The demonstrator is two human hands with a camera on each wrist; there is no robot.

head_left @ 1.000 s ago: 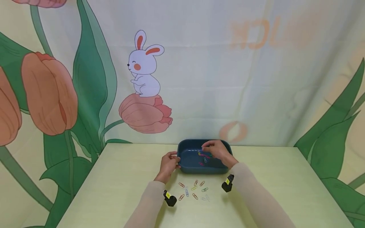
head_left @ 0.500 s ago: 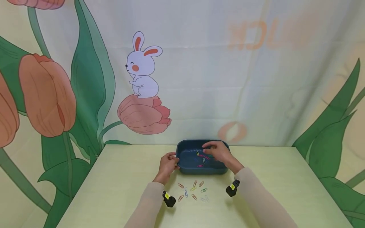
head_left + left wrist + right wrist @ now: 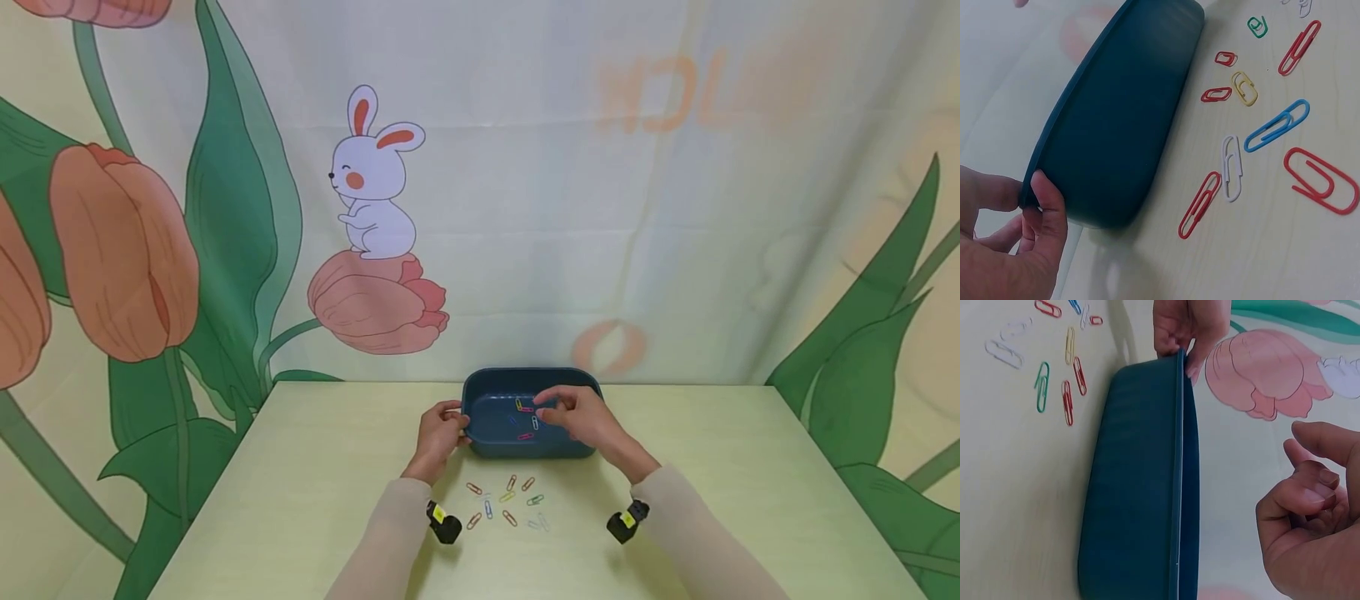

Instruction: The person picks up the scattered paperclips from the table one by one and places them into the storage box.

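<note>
A dark blue rectangular bin (image 3: 495, 448) stands near the back edge of the table. My left hand (image 3: 438, 433) pinches its left rim, thumb on the outer wall and a finger over the edge, as the left wrist view shows. My right hand (image 3: 588, 417) hovers over the bin's right half, thumb and index finger apart, the other fingers curled. Nothing shows between its fingertips in the right wrist view. Several coloured paper clips lie inside the bin, among them a pink paper clip (image 3: 526, 436) and a white paper clip (image 3: 535, 422); the right hand hides part of the bin's floor.
In front of the bin several loose paper clips lie on the pale table (image 3: 337, 467), including a blue paper clip (image 3: 1277, 126), a yellow paper clip (image 3: 1244, 88) and a green paper clip (image 3: 1042, 387). A curtain (image 3: 510, 208) printed with tulips and a rabbit hangs behind.
My right hand has come down and toward me over the bin, its thumb and index finger spreading. A blue paper clip now shows left of the others inside. The left hand keeps its grip.
</note>
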